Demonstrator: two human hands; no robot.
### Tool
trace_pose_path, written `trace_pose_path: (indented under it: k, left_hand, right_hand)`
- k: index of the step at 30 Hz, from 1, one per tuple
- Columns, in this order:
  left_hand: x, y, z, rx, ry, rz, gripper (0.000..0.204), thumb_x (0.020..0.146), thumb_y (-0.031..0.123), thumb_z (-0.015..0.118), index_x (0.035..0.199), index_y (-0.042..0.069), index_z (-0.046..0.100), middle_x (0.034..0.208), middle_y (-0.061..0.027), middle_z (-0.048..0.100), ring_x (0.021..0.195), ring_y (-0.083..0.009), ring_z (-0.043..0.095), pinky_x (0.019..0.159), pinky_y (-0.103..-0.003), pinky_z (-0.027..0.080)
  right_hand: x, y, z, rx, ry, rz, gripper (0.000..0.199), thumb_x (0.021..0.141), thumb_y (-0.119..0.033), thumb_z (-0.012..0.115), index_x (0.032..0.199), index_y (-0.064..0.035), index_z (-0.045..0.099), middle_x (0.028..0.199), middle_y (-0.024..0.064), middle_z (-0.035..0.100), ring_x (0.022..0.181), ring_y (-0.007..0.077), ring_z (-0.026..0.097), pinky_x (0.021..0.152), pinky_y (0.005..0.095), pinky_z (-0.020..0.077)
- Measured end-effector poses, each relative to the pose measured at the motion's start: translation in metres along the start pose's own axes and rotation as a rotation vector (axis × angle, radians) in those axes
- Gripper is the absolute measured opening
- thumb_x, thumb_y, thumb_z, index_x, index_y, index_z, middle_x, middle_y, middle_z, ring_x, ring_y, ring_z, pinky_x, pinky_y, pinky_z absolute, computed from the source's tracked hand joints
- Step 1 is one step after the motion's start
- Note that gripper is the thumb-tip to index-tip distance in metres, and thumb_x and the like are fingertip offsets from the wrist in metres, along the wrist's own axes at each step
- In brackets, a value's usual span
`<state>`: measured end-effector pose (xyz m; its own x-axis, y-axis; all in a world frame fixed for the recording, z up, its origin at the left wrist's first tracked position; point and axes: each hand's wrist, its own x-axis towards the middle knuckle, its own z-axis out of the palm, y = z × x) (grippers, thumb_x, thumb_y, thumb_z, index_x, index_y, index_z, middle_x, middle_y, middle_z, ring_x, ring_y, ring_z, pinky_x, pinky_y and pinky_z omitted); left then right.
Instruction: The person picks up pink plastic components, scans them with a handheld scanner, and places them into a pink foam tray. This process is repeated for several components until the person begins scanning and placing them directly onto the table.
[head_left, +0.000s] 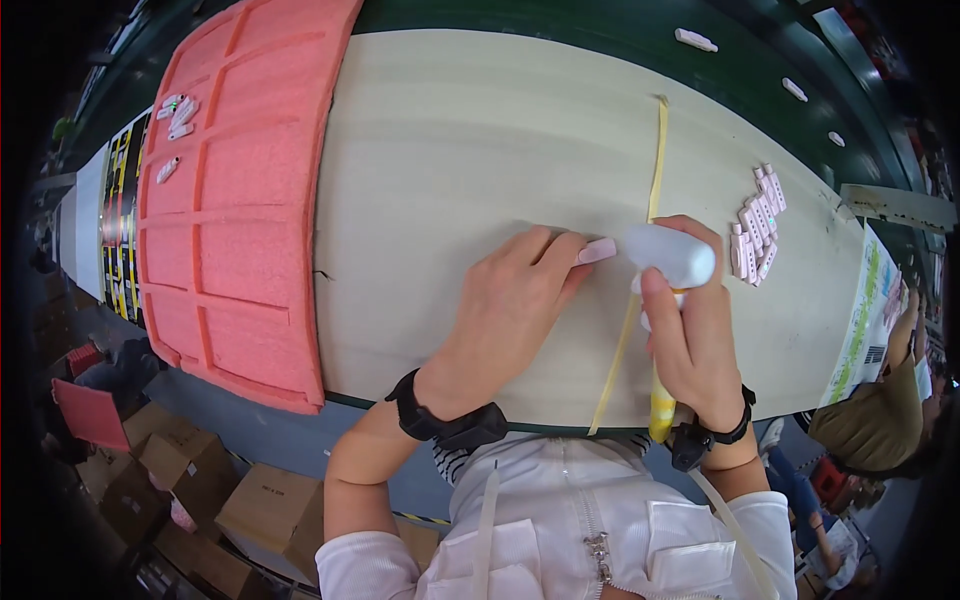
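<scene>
Pinched in your left hand, a small, flat, pale pink stick points right, tilted slightly away from you. Your right hand grips a smooth white rounded tool, its blurred end just beside the stick.

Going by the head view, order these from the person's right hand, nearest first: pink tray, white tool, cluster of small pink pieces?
1. White tool: in the right hand.
2. Cluster of small pink pieces: to its right.
3. Pink tray: far left, past the left hand.
</scene>
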<state>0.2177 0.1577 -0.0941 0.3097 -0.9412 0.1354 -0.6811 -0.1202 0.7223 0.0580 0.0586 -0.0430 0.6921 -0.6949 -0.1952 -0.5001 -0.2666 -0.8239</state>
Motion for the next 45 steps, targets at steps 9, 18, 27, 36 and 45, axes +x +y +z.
trace_pose_path:
  k: [9,18,27,36,45]
  left_hand:
    - [0.002,-0.005,-0.006,0.077,-0.026,0.112,0.034,0.089,0.001,0.07,0.122,0.006,0.067,0.105,-0.0088,0.063,0.09,-0.0283,0.063,0.078,-0.04,0.052]
    - [0.003,0.011,0.0,-0.061,0.042,0.098,0.041,0.084,0.003,0.075,0.123,0.002,0.063,0.118,-0.0117,0.062,0.109,-0.0327,0.058,0.093,-0.044,0.046]
    - [0.008,-0.002,0.022,0.023,0.124,0.183,0.031,0.078,0.007,0.081,0.102,0.004,0.061,0.117,-0.0114,0.06,0.103,-0.0309,0.057,0.085,-0.042,0.045]
    - [0.002,-0.003,-0.041,0.16,0.171,0.055,0.022,0.083,0.01,0.079,0.1,0.003,0.067,0.103,-0.0124,0.062,0.088,-0.0296,0.062,0.075,-0.041,0.049]
    - [0.007,-0.115,-0.202,0.657,0.549,-0.619,0.03,0.093,0.032,0.072,0.099,0.002,0.07,0.097,-0.02,0.067,0.088,-0.0405,0.068,0.074,-0.048,0.053]
  right_hand:
    - [0.009,0.001,-0.005,0.033,-0.035,0.256,0.031,0.107,-0.02,0.052,0.13,-0.0009,0.045,0.087,0.014,0.067,0.074,0.0264,0.067,0.069,0.0368,0.0512]
    - [-0.023,0.011,-0.006,0.02,-0.118,0.082,0.034,0.106,-0.019,0.053,0.134,-0.0024,0.042,0.087,0.0136,0.067,0.069,0.0242,0.065,0.062,0.0348,0.0492]
    - [0.001,0.0,-0.002,0.057,0.147,-0.025,0.034,0.106,-0.018,0.053,0.134,-0.0017,0.043,0.083,0.0115,0.064,0.066,0.0206,0.062,0.062,0.0343,0.0486]
    - [0.0,0.04,-0.013,0.166,0.232,0.073,0.038,0.108,-0.035,0.056,0.134,-0.0075,0.055,0.095,0.0017,0.061,0.067,0.0083,0.055,0.051,0.0245,0.0416]
    - [0.01,0.035,-0.006,0.297,0.062,0.208,0.04,0.109,-0.039,0.05,0.139,-0.0121,0.052,0.091,-0.0011,0.055,0.066,0.0027,0.051,0.045,0.0186,0.0388]
